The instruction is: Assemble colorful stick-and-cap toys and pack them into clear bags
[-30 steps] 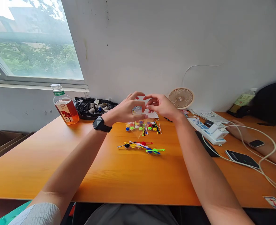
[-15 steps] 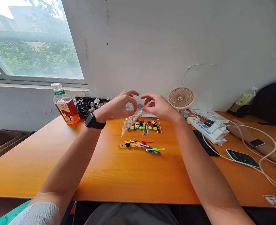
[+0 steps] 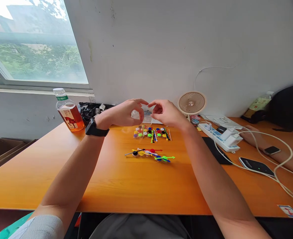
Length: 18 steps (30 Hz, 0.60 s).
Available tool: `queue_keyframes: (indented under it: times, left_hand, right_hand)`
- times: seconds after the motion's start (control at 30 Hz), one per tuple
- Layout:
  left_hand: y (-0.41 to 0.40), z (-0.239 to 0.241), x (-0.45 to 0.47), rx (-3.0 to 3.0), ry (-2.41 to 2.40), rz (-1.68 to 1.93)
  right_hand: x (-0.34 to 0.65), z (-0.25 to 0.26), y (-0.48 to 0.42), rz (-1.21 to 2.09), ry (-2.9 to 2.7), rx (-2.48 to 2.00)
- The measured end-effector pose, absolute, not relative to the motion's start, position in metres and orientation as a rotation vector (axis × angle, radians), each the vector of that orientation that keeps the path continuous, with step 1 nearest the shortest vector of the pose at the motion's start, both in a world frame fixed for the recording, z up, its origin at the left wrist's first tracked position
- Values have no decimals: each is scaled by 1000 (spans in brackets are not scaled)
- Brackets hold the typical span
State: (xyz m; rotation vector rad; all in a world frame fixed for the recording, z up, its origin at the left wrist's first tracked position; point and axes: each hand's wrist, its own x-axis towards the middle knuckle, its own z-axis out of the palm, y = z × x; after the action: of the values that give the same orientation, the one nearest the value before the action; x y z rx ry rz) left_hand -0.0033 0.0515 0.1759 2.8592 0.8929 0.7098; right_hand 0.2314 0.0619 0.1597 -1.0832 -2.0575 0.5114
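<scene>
Both hands are raised over the far middle of the orange table. My left hand, with a black watch on the wrist, and my right hand pinch a small clear plastic bag between them. Under the hands lies a cluster of small coloured discs and sticks. Nearer to me lies a row of assembled coloured pieces with arrow-like sticks.
A bottle of amber drink and a black bag of grey parts stand at the back left. A small fan, a white power strip with cables, a phone and another person's arm lie on the right.
The clear bag hung down open from my fingers half a second ago; now it is drawn up and bunched between both hands. My left wrist has shifted slightly left.
</scene>
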Motion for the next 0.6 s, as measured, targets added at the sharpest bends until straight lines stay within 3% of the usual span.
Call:
queue_keyframes:
  times: [0.23, 0.6]
  left_hand:
    - [56, 175, -7, 2871, 882, 799]
    - [61, 177, -20, 2790, 968, 882]
  right_hand:
    - [233, 151, 77, 654, -1970, -1163]
    - [256, 136, 98, 1245, -1847, -906]
